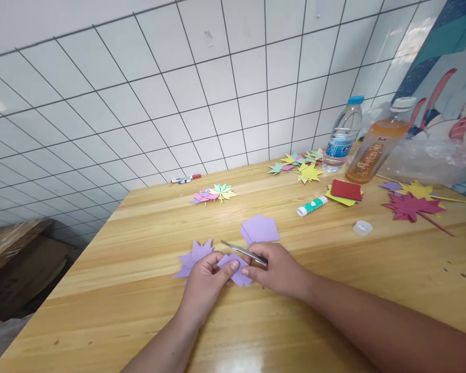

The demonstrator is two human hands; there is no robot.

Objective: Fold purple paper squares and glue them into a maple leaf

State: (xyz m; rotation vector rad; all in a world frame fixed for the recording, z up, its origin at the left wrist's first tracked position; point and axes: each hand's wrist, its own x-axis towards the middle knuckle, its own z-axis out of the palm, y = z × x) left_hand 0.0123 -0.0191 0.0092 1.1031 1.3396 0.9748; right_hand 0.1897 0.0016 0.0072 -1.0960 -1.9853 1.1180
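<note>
My left hand [206,274] pinches a small piece of purple paper [241,275] by its left side, thumb on top. In my right hand [274,267] lies a slim metal tool with a pointed blade, like scissors [238,249], its tip pointing left; the fingers hide its handle. My right thumb and fingertips are at the paper's right edge. A purple paper leaf shape [194,257] with jagged points rests just left of my left hand. Beyond my right hand is a small stack of purple paper squares [261,228].
Paper leaves [213,193] and markers [185,179] sit toward the wall. At right are a glue stick [312,206], its cap [362,228], a red card [346,190] on yellow paper, a water bottle [344,134], an orange drink bottle [378,142] and a dark pink leaf [413,207].
</note>
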